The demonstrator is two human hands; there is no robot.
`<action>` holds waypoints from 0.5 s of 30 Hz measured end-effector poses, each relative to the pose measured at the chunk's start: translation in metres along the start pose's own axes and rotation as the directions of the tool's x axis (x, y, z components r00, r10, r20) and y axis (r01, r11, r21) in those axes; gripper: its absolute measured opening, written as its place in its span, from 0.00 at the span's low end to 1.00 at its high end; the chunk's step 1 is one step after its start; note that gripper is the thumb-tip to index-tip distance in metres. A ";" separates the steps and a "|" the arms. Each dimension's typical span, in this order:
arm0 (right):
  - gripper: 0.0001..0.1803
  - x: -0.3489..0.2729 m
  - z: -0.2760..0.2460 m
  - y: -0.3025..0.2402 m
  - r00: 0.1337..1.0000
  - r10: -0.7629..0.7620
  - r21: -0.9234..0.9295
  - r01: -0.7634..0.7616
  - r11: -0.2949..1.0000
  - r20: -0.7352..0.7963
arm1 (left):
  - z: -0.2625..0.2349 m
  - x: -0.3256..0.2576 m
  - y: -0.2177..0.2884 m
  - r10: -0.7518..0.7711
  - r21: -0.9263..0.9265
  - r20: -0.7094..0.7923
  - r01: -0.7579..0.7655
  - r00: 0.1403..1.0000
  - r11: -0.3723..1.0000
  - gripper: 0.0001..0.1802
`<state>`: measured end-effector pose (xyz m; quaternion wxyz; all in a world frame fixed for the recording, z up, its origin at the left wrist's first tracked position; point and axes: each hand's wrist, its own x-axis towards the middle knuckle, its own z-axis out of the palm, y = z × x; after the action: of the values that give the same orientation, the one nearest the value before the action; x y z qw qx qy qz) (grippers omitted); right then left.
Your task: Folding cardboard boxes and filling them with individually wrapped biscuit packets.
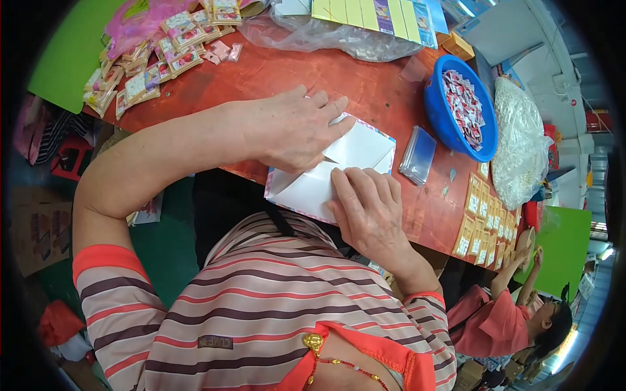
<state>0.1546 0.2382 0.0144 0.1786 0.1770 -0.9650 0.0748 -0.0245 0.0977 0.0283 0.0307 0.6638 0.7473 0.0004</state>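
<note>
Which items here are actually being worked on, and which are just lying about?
In hand:
- white folded paper sheet with coloured edge
- left hand, right hand, both pressing it flat

Lying about:
- blue plastic bowl of small sachets
- stack of clear plastic sleeves
- rows of yellow packets

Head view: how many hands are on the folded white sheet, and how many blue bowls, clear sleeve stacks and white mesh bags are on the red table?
Hands on the folded white sheet: 2, left hand and right hand
Blue bowl: 1
Clear sleeve stack: 1
White mesh bag: 1
Total: 5
</note>
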 end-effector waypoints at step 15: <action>0.28 -0.013 0.015 -0.018 0.988 0.107 -0.001 -0.108 0.994 -0.107 | 0.013 -0.004 0.005 0.051 0.058 -0.243 -0.038 0.969 0.998 0.32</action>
<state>0.1679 0.2221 -0.0029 0.2262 0.1199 -0.9624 0.0903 -0.0181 0.0934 0.0157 -0.0788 0.6760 0.7299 0.0631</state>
